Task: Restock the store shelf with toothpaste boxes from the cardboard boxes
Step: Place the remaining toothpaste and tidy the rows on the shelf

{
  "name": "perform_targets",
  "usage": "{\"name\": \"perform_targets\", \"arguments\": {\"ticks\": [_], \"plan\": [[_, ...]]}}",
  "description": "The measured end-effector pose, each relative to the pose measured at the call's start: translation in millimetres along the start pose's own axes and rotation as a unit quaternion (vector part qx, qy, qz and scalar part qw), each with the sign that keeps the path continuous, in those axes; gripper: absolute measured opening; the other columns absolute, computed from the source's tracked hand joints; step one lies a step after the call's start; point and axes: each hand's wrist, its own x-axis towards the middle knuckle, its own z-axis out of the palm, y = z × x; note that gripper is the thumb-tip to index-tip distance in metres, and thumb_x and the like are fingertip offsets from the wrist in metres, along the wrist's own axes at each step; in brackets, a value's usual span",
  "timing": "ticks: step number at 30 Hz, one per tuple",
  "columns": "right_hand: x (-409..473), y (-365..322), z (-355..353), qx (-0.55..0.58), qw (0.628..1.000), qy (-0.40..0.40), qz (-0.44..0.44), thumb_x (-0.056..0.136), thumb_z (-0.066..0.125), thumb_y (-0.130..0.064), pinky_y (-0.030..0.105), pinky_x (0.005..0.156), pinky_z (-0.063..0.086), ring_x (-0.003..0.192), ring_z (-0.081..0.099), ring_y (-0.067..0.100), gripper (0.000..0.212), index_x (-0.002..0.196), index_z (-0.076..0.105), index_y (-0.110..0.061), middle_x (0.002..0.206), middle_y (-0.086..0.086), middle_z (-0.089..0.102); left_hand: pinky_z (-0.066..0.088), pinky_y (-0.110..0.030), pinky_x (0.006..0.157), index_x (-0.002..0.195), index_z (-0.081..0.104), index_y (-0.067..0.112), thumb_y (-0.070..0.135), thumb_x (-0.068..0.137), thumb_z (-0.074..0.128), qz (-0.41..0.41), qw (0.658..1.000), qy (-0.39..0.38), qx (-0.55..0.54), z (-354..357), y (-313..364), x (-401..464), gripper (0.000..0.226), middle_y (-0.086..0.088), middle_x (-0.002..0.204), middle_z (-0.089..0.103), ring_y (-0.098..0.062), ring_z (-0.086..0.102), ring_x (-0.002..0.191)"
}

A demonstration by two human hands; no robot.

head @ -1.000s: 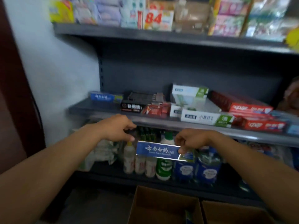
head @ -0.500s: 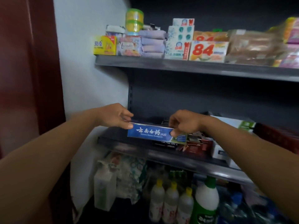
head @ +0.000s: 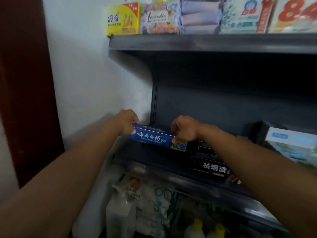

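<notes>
A blue toothpaste box with white Chinese lettering is held lengthwise at the left end of the dark middle shelf. My left hand grips its left end and my right hand pinches its right end. It sits over another blue box, of which only the top edge shows behind. Whether the held box rests on the shelf I cannot tell. To its right lie black toothpaste boxes and a white and green box. The cardboard boxes are out of view.
The upper shelf carries a yellow soap box, a lavender pack and other packs. A white wall and a dark red door frame stand to the left. Bottles and bags fill the lower shelf.
Both hands have carried the blue box up from in front of the lower shelf and forward to the left end of the middle shelf. My left hand came to grip its left end.
</notes>
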Motion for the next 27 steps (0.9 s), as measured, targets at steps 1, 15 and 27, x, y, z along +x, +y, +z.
{"name": "perform_targets", "arguments": {"ticks": [1, 15, 27], "plan": [[6.5, 2.4, 6.1, -0.002, 1.000, -0.006, 0.004, 0.073, 0.081, -0.032, 0.031, 0.077, 0.049, 0.093, 0.059, 0.022, 0.032, 0.094, 0.061, -0.020, 0.099, 0.002, 0.060, 0.044, -0.029, 0.088, 0.113, 0.068, 0.005, 0.002, 0.078, 0.071, -0.003, 1.000, 0.001, -0.005, 7.7, -3.0, 5.1, 0.035, -0.013, 0.114, 0.066, -0.026, 0.060, 0.106], [35.1, 11.4, 35.2, -0.087, 0.996, 0.004, -0.008, 0.069, 0.084, -0.033, 0.032, 0.074, 0.047, 0.094, 0.053, 0.022, 0.042, 0.099, 0.062, -0.015, 0.103, 0.004, 0.056, 0.044, -0.026, 0.087, 0.115, 0.069, 0.009, 0.009, 0.082, 0.071, -0.011, 0.999, 0.005, 0.030, 58.0, -20.2, 39.7, 0.034, -0.011, 0.113, 0.066, -0.025, 0.061, 0.105], [42.7, 2.9, 37.9, -0.126, 0.992, 0.004, 0.012, 0.071, 0.083, -0.032, 0.030, 0.072, 0.039, 0.094, 0.050, 0.024, 0.038, 0.091, 0.054, -0.019, 0.107, 0.007, 0.053, 0.044, -0.028, 0.084, 0.113, 0.069, 0.011, 0.012, 0.082, 0.069, -0.024, 0.999, 0.005, 0.046, 61.7, -22.8, 49.8, 0.032, -0.010, 0.110, 0.067, -0.025, 0.061, 0.103]]}}
